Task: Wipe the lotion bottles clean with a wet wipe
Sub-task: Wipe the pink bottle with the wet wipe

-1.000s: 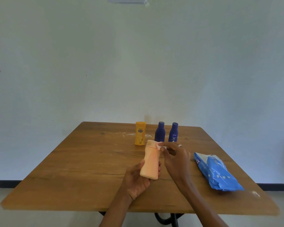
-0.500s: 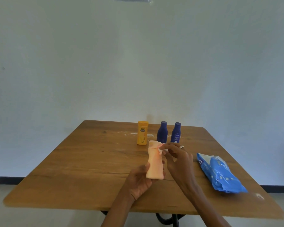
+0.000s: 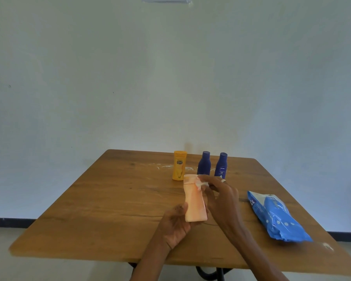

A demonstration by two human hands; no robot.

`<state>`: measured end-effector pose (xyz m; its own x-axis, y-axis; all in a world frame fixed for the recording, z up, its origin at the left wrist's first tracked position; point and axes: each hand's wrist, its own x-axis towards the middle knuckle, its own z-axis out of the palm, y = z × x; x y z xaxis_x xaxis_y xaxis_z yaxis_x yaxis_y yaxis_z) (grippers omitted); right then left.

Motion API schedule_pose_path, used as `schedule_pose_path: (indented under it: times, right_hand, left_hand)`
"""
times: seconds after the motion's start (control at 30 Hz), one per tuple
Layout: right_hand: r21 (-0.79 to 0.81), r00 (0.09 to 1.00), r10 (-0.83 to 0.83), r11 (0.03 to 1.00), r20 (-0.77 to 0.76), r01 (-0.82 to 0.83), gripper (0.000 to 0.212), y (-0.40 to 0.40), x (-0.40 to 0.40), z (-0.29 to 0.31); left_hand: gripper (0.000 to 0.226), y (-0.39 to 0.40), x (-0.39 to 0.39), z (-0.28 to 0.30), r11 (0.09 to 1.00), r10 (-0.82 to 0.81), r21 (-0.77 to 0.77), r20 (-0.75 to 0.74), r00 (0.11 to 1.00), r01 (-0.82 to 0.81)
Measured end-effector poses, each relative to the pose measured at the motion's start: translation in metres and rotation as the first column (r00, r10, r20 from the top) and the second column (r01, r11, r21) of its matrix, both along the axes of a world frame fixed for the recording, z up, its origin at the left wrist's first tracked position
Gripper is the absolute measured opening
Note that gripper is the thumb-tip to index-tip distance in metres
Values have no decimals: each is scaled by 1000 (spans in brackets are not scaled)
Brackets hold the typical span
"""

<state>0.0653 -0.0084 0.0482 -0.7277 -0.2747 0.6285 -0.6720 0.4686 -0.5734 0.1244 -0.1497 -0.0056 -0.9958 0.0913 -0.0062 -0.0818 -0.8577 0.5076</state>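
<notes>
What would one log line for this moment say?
left hand: holds peach bottle | right hand: presses wet wipe near its cap | waiting: yellow bottle, two blue bottles | wipes pack: on table

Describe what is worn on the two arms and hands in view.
Both forearms are bare, with no sleeves, gloves or watch in view. The right hand wears a light-coloured ring on one finger. The left hand shows no jewellery.

Your left hand grips the peach bottle by its base while your right hand pinches a wet wipe against its cap, above the table.
</notes>
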Motion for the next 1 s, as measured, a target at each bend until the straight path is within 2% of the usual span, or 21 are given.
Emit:
schedule_pose_path:
  times: [0.23, 0.43, 0.6, 0.7, 0.87, 1.0]
  right_hand:
    - [97, 999, 44, 994, 18, -45, 32, 12, 22, -29]
    - [139, 998, 49, 989, 47, -55, 31, 24, 29, -32]
    - [69, 1000, 4, 998, 4, -5, 27, 6, 11, -4]
    - [39, 1000, -4, 999, 22, 4, 27, -7, 6, 4]
    - [105, 993, 35, 993, 110, -47, 27, 6, 24, -20]
    - [90, 988, 13, 996, 155, -27, 28, 20, 36, -35]
  left_hand:
    - [93, -6, -3, -1, 996, 75, 36, 30, 997, -76]
    - [97, -5, -6, -2, 999, 45, 12, 33, 998, -45]
    - [87, -3, 0, 0, 999, -11, -43, -4, 1000, 10]
    - [87, -4, 2, 0, 1000, 15, -17, 3, 1000, -15]
    - [95, -7, 0, -1, 995, 63, 71, 11, 998, -64]
    - [100, -9, -5, -4, 996, 84, 17, 51, 995, -85]
